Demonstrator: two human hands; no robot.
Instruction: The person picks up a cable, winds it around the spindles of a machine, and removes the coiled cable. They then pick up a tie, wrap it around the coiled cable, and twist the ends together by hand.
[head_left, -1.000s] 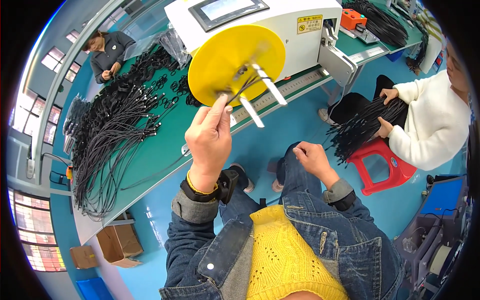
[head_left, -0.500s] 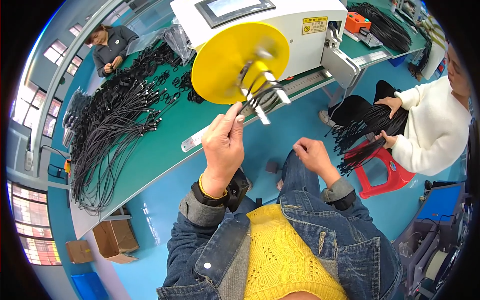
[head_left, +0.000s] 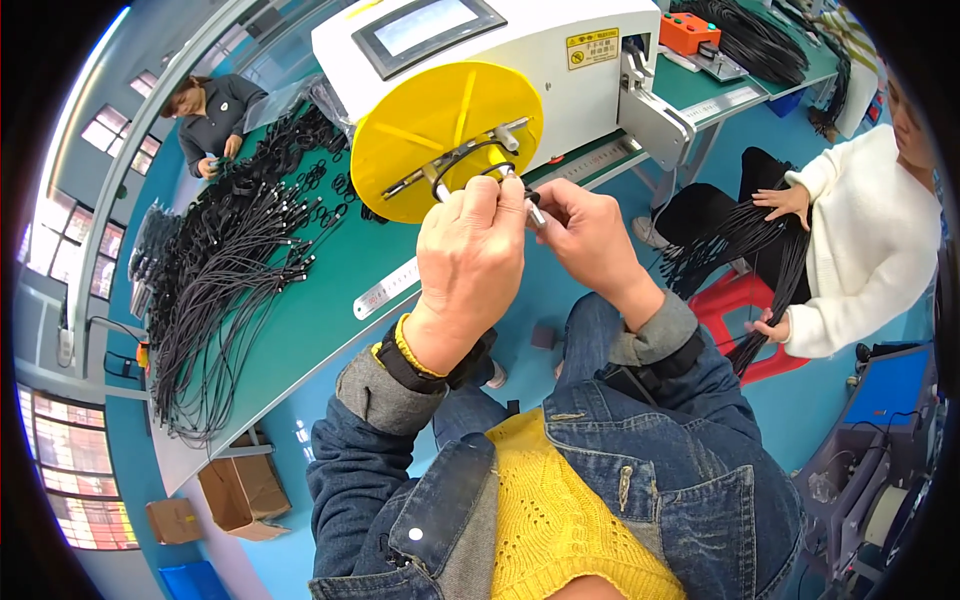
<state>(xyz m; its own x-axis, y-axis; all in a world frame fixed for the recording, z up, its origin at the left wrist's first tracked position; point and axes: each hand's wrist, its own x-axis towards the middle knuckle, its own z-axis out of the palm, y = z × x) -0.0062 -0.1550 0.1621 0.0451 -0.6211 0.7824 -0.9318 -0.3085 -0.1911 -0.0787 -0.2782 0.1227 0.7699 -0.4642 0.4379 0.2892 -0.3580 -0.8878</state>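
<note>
A yellow disc (head_left: 400, 140) on the front of the white winding machine (head_left: 570, 100) carries metal prongs. A black cable (head_left: 462, 155) is looped around the prongs. My left hand (head_left: 472, 265) is closed at the near side of the loop, its fingertips pinching the cable and hiding part of it. Beside it, my right hand (head_left: 590, 240) pinches a dark bit of the cable next to a silver prong end (head_left: 536, 216). The fingers largely cover what lies between the two hands.
A heap of black cables (head_left: 215, 290) lies on the green table (head_left: 330, 260) at left. A co-worker (head_left: 870, 240) at right holds a cable bundle over a red stool (head_left: 720, 300). Another person (head_left: 210, 120) sits at the far left. A cardboard box (head_left: 240, 490) stands below the table.
The disc was blurred with spinning and now looks still. My right hand has risen from near my lap to the cable beside my left hand. The right co-worker's hands have moved apart.
</note>
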